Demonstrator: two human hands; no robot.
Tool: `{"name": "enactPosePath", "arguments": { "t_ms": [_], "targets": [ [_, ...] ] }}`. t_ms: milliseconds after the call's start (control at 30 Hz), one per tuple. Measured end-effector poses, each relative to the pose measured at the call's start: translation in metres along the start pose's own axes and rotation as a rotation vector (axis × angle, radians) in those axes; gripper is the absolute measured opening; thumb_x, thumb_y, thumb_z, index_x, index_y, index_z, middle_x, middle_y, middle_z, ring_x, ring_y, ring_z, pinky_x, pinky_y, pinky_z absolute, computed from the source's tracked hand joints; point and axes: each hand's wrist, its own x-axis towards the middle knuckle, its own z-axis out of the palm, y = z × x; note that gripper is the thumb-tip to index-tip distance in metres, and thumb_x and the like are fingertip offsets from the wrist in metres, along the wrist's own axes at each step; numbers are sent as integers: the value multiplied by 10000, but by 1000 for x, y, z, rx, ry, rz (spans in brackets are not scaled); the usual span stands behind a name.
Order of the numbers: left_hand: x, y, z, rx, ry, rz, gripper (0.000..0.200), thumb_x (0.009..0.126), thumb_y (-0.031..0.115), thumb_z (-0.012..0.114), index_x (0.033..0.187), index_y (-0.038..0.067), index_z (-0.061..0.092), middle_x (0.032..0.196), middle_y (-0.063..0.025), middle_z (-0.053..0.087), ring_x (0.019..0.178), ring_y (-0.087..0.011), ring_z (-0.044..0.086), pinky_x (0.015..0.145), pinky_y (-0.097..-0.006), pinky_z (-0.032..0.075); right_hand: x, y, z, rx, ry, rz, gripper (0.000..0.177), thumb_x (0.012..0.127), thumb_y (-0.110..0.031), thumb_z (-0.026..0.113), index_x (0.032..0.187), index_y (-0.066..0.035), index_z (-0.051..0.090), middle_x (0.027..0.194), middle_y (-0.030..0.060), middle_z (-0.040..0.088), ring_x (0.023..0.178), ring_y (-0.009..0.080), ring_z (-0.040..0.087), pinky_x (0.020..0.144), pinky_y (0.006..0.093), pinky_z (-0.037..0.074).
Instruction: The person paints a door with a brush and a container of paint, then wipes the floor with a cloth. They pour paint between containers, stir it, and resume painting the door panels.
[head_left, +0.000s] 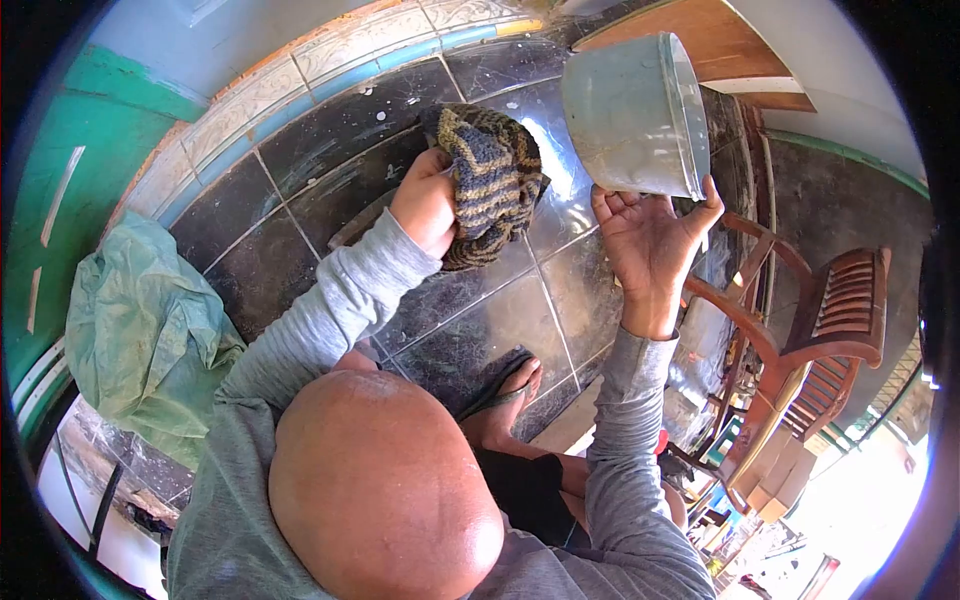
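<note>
My left hand [427,203] is closed on a bunched, striped knit cloth [490,185] in dark grey and tan, held above the dark floor tiles. To its right, my right hand [655,235] supports a translucent plastic bucket [625,118] from below. The bucket lies tilted on its side in the view, its rim toward the right. My right thumb is at the rim and the fingers are against the bucket's lower side. A gap separates the cloth from the bucket.
A green cloth or sheet [150,335] lies crumpled at the left. Wooden chairs [835,330] and cardboard boxes [780,480] stand at the right. A sandalled foot [515,390] is on the tiled floor [470,330]. A tiled ledge [350,62] runs along the top.
</note>
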Motion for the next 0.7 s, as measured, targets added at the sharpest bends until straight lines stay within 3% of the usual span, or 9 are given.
{"name": "enactPosePath", "arguments": {
  "t_ms": [67,133,167,233,333,433,467,567,700],
  "targets": [
    [10,2,-19,197,51,-66,290,976,57,487,1245,-19,563,1169,-164,649,1010,-271,661,898,-417,546,-2,-3,-2,-10,-13,18,877,793,-627,633,1378,-21,389,1296,226,489,1178,335,491,1041,455,383],
    [13,16,-59,709,-88,114,249,892,37,510,1087,-27,651,1045,-145,703,933,-268,672,858,-411,525,-4,-15,-12,3,-12,18,826,824,-633,592,1361,-30,415,1286,221,523,1173,341,521,1057,481,383],
    [2,55,-49,1487,-169,111,307,835,32,535,1116,-16,648,1064,-195,692,966,-324,665,865,-427,503,-6,-21,-16,12,-15,-1,814,831,-630,585,1363,-37,414,1279,217,534,1160,333,533,1047,470,394],
    [-5,108,-73,2008,-310,98,300,848,127,648,1107,-24,655,1011,-239,683,1010,-386,643,878,-436,491,-9,-43,-26,-1,-53,-44,783,847,-625,565,1364,-55,422,1260,202,560,1132,316,555,1020,442,421],
    [-23,180,-43,1772,-132,-232,280,863,71,685,1136,12,680,1025,-94,712,893,-177,649,781,-310,519,-30,-89,-47,-173,-41,-115,749,872,-669,467,1372,-112,480,1222,157,609,1093,262,593,956,401,466],
    [-23,205,2,1609,-18,223,345,875,55,683,1211,-3,634,1174,-114,651,953,-223,638,880,-320,501,-60,-144,-65,-235,56,-195,896,871,-694,432,1426,7,382,1380,224,494,1189,329,575,1039,454,454],
    [-15,212,14,1638,-76,264,348,879,60,684,1217,-7,629,1149,-113,659,964,-219,635,893,-319,496,-78,-162,-67,-141,-50,-198,770,866,-617,571,1361,-30,515,1344,193,562,1219,304,557,1002,463,465],
    [16,203,72,1693,-216,442,327,904,94,691,1200,-31,633,972,-99,685,885,-167,635,855,-301,501,-120,-196,-78,-283,112,-326,874,860,-696,488,1429,-35,437,1367,188,543,1195,333,566,1035,458,451],
    [65,130,153,1853,-493,162,317,921,99,673,1220,-4,641,837,-67,651,727,-115,602,760,-271,493,-178,-228,-139,-148,132,-348,879,844,-683,532,1424,-30,431,1348,203,548,1178,327,575,1016,443,464]
  ]
}}
